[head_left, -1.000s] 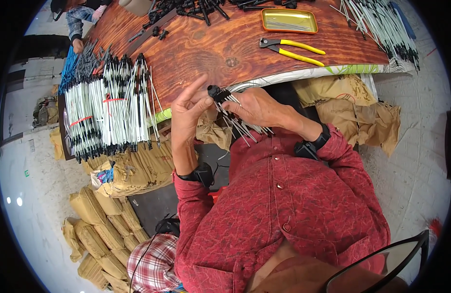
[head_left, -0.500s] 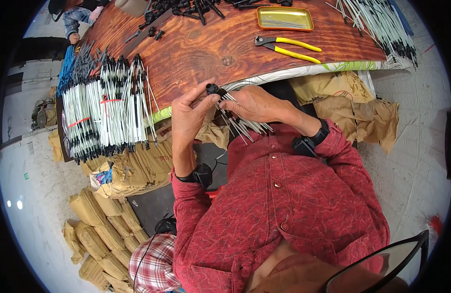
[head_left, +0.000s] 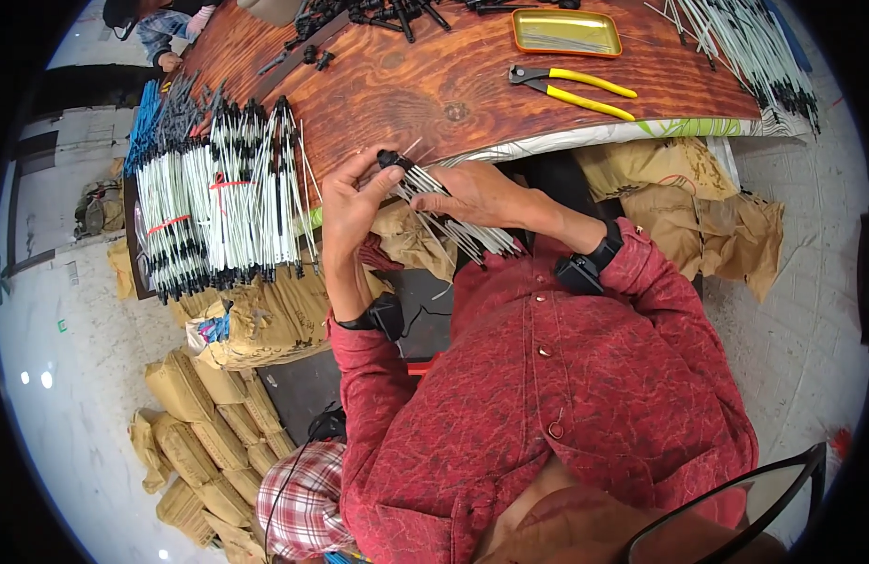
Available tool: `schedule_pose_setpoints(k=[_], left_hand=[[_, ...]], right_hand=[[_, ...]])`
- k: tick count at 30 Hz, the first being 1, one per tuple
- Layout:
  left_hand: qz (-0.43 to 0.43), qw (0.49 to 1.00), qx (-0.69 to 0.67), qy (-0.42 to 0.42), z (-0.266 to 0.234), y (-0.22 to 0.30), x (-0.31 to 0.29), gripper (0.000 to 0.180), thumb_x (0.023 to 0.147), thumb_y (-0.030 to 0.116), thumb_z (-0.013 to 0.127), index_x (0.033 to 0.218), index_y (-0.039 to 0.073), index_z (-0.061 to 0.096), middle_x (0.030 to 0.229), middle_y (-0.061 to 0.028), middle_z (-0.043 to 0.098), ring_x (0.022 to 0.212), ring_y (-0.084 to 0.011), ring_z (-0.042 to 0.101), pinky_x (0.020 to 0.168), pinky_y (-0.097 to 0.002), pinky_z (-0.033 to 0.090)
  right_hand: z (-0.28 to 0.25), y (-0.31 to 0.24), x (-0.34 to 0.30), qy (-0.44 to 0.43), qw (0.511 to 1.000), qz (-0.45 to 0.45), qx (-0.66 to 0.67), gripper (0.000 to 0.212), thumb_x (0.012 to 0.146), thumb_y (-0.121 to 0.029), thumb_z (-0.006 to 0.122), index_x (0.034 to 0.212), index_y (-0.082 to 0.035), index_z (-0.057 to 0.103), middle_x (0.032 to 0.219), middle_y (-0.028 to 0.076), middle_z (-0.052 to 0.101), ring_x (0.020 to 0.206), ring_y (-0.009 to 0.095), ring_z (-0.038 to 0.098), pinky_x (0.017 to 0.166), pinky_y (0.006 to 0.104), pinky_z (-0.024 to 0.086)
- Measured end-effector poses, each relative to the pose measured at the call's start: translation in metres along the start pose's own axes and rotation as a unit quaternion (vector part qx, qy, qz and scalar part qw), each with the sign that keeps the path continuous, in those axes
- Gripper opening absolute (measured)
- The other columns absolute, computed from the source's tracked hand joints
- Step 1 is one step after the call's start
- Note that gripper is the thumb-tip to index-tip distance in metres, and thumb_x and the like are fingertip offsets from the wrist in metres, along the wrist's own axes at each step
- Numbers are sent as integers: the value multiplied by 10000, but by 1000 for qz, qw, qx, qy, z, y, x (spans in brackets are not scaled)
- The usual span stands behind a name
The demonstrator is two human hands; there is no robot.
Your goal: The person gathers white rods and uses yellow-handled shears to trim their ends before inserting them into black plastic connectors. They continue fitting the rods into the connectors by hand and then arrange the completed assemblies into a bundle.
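Note:
In front of my chest, at the table's near edge, my left hand [head_left: 352, 199] pinches a small black plastic fitting [head_left: 395, 161] between thumb and fingertips. My right hand [head_left: 480, 197] is closed around a bundle of thin whitish rods [head_left: 474, 241]. Their upper ends meet the black fitting, while the lower ends fan out toward my shirt. One thin rod end sticks out just beyond the fitting. My right palm hides the middle of the bundle, and exactly how the rods join the fitting cannot be made out.
On the wooden table [head_left: 425, 94] lie yellow-handled pincers [head_left: 585, 91], a yellow tray [head_left: 564, 36] of thin rods and loose black parts [head_left: 397, 14]. Bundled white rods [head_left: 229, 202] stand left; more rods [head_left: 754, 56] lie right. Paper sacks [head_left: 199, 423] are below. Another person [head_left: 162, 33] is far left.
The table and everything on it sit slightly farther right and higher in view. A thin rod end now shows beyond the black fitting. Both hands keep their hold.

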State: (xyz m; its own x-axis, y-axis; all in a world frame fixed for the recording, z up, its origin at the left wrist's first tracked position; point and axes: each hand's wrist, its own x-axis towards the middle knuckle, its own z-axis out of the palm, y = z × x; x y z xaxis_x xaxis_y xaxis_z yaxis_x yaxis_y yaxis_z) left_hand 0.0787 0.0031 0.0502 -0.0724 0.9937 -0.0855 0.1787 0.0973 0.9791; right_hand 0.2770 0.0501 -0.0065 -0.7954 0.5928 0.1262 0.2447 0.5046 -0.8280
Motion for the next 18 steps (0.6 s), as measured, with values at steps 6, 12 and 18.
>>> schedule_pose_setpoints(k=[6,12,18], left_hand=[[-25,1000,-2,5,-11,-4,5,303,860,-9,720,1160,-19,682,991,-30,697,883,-88,639,783,-239,523],[-9,1000,-11,-8,-12,-7,7,311,854,-11,721,1162,-22,680,1016,-48,700,909,-104,645,814,-251,525],[2,999,-28,-34,-12,-14,7,328,844,-6,730,1167,-27,676,1032,-63,703,922,-120,652,838,-265,526]], right_hand=[[15,6,-5,73,995,-14,59,396,978,-399,557,999,-4,526,667,227,583,675,442,615,577,508,458],[22,9,-3,138,990,-7,-11,330,987,-333,556,956,-7,511,633,213,571,635,430,611,551,508,450],[29,14,-4,195,979,5,-55,304,987,-304,553,921,-11,506,607,197,582,584,404,619,498,482,456]])
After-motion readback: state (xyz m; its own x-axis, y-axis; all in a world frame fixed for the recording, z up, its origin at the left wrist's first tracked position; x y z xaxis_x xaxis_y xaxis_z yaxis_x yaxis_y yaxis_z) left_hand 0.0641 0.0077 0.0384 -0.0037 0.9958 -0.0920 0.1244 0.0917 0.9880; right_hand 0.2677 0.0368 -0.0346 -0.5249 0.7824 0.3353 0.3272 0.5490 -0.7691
